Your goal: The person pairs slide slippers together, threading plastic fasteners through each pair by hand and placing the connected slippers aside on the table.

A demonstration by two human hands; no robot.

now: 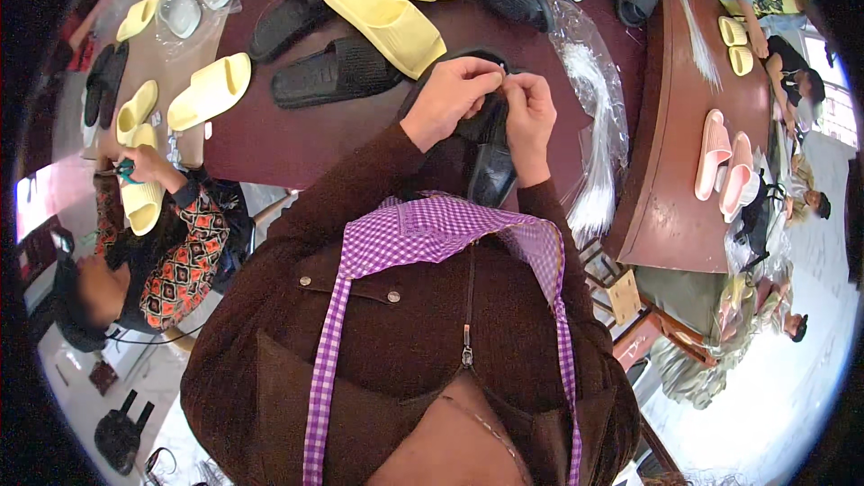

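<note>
Over the table's near edge, a black slide slipper lies beneath both of my hands, its upper part mostly covered by them. My left hand is closed in a pinch at the slipper's far end. Close beside it, my right hand pinches too, fingertips almost meeting the left ones. Something tiny and pale shows between the fingertips, too small to name. Just beyond the hands rests a yellow slipper, with a black slipper to its left.
A clear bag of thin white strands lies right of my hands. More yellow slippers and grey ones in plastic are at left. A person in a patterned sleeve handles a yellow slipper there. Pink slippers sit on the right-hand table.
</note>
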